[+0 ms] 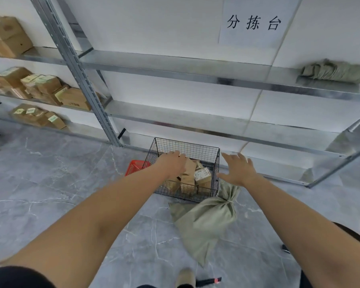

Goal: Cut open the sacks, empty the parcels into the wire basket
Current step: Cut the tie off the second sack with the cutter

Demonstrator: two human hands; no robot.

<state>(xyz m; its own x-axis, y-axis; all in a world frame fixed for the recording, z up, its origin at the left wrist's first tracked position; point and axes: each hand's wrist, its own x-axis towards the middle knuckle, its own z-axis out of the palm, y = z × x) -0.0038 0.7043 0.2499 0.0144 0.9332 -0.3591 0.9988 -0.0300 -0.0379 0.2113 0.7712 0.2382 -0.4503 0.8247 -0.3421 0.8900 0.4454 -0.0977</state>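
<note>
A: Head view. Where is the wire basket (187,147)?

B: On the grey floor (50,183), at the foot of the metal rack (175,67), centre of view. Brown parcels (203,176) are heaped inside, some with white labels.

A: Hands?

B: Both arms are stretched out, hands apart. The left hand (173,163) is over the left part of the basket, above the parcels, back of the hand up. Its fingers point away from the camera, so I cannot tell whether it holds anything. The right hand (240,170) is at the basket's right side, fingers spread wide, palm down, gripping nothing.

A: Sack?

B: One green sack (206,221) lies on the floor, near and right of the basket. Its neck is tied off with a pale band, and the gathered top rests against the basket's near right corner.

A: Surroundings?

B: A red basket (136,166) sits just left of the wire one. Folded green sacks (335,71) lie on a rack shelf, far right. Cardboard boxes (46,90) fill the shelves at far left. A paper sign (254,22) hangs on the white wall. A shoe (185,277) shows at the near edge.
</note>
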